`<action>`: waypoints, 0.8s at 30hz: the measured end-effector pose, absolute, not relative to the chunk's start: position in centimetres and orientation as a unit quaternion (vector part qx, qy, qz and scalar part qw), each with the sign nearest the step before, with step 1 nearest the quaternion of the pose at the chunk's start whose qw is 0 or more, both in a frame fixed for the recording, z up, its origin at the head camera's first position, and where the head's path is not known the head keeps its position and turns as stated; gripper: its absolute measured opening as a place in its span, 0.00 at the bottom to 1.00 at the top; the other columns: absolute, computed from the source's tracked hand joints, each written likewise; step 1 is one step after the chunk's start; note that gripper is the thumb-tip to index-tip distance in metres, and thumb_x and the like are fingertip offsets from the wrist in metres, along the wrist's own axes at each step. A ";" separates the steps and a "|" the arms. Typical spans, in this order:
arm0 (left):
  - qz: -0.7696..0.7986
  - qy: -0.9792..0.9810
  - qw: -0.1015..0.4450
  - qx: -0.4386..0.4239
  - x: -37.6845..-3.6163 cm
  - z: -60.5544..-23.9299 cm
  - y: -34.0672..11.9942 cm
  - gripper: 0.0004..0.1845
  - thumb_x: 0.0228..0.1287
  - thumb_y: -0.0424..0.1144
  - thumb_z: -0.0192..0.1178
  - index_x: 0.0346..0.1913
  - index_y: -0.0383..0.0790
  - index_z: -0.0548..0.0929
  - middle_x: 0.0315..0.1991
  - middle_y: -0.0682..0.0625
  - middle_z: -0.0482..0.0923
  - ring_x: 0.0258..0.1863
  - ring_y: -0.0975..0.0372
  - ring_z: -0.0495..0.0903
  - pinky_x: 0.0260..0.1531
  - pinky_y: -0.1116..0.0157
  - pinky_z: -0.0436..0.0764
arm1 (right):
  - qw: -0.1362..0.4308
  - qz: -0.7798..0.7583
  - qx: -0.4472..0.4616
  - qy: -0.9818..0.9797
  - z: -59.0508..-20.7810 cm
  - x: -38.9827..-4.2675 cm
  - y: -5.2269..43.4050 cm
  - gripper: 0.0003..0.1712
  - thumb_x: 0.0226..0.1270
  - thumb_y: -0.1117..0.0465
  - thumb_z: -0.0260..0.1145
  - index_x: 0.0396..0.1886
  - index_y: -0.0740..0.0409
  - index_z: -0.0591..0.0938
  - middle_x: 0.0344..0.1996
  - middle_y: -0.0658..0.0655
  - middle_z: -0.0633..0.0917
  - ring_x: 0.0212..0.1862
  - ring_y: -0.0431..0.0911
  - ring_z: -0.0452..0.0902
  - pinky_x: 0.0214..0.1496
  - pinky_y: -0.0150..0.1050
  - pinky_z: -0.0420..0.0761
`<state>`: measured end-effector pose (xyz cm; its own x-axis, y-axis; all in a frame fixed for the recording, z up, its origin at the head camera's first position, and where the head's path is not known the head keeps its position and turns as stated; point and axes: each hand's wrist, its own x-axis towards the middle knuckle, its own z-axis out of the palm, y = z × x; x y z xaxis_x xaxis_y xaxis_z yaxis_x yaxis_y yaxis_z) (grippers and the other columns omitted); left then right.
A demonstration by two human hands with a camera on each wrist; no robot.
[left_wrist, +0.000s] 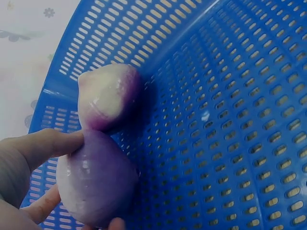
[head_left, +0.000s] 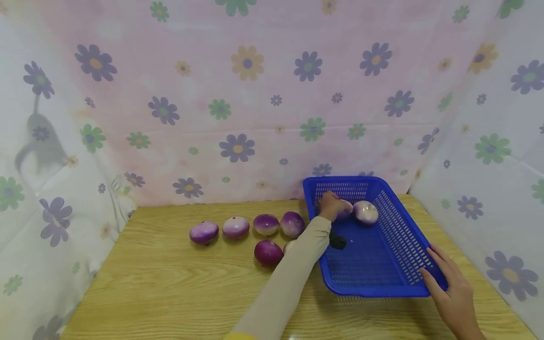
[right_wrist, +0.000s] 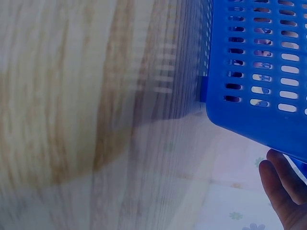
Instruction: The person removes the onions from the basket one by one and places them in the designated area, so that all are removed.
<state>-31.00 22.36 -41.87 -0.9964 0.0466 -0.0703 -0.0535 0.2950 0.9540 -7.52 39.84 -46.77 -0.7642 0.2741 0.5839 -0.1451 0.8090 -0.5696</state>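
Note:
My left hand point(head_left: 330, 205) reaches into the far left of a blue slotted basket point(head_left: 382, 290) and holds a purple-and-white onion point(head_left: 345, 208) between thumb and fingers. The left wrist view shows this onion point(left_wrist: 96, 184) low in the basket point(left_wrist: 230, 120), pinched by my fingers point(left_wrist: 43, 146) and touching a second onion point(left_wrist: 108, 96) that lies against the wall. In the head view that second onion point(head_left: 366, 212) sits just right of the held one. My right hand point(head_left: 446, 283) grips the basket's near right corner; its fingers point(right_wrist: 283, 191) show under the basket's edge point(right_wrist: 259, 62).
Several more purple onions point(head_left: 235, 227) lie in a row on the wooden table point(head_left: 170, 283) left of the basket, with another point(head_left: 268, 252) in front beside my left sleeve. Flowered cloth walls point(head_left: 255, 118) close in the back and both sides.

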 end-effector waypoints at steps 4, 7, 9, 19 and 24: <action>0.568 0.820 0.063 0.009 -31.2 -41.9 22.3 0.22 0.28 0.26 0.77 0.33 0.36 0.79 0.32 0.47 0.75 0.43 0.53 0.70 0.41 0.64 0.72 | 0.339 0.305 -0.046 -0.889 -46.8 -7.5 39.8 0.31 0.62 0.67 0.64 0.66 0.55 0.71 0.67 0.50 0.68 0.64 0.23 0.54 0.59 0.15 0.49; 0.553 0.830 0.074 0.021 -31.4 -42.0 22.3 0.25 0.29 0.26 0.77 0.39 0.34 0.81 0.36 0.45 0.77 0.44 0.54 0.72 0.42 0.65 0.74 | 0.339 0.306 -0.044 -0.888 -46.7 -7.5 39.7 0.31 0.62 0.68 0.64 0.66 0.55 0.72 0.67 0.49 0.68 0.64 0.24 0.54 0.59 0.15 0.50; 0.551 0.831 0.076 0.026 -31.6 -42.2 22.3 0.26 0.29 0.27 0.77 0.40 0.33 0.81 0.37 0.44 0.77 0.44 0.54 0.72 0.42 0.65 0.75 | 0.339 0.308 -0.041 -0.888 -46.7 -7.5 39.7 0.31 0.61 0.68 0.64 0.66 0.55 0.72 0.67 0.48 0.67 0.64 0.24 0.54 0.59 0.15 0.50; 0.552 0.829 0.083 0.030 -32.3 -42.8 22.5 0.27 0.27 0.26 0.77 0.39 0.35 0.80 0.38 0.45 0.76 0.46 0.53 0.71 0.46 0.61 0.74 | 0.343 0.313 -0.036 -0.885 -46.5 -7.5 39.7 0.30 0.61 0.68 0.64 0.65 0.56 0.72 0.66 0.38 0.66 0.64 0.25 0.55 0.59 0.15 0.50; 0.511 0.852 0.089 0.068 -33.5 -44.3 22.9 0.28 0.23 0.33 0.79 0.37 0.37 0.81 0.37 0.46 0.78 0.43 0.51 0.73 0.42 0.60 0.75 | 0.348 0.312 -0.030 -0.884 -46.6 -7.5 39.6 0.30 0.60 0.69 0.65 0.64 0.58 0.73 0.66 0.46 0.68 0.64 0.25 0.55 0.59 0.16 0.51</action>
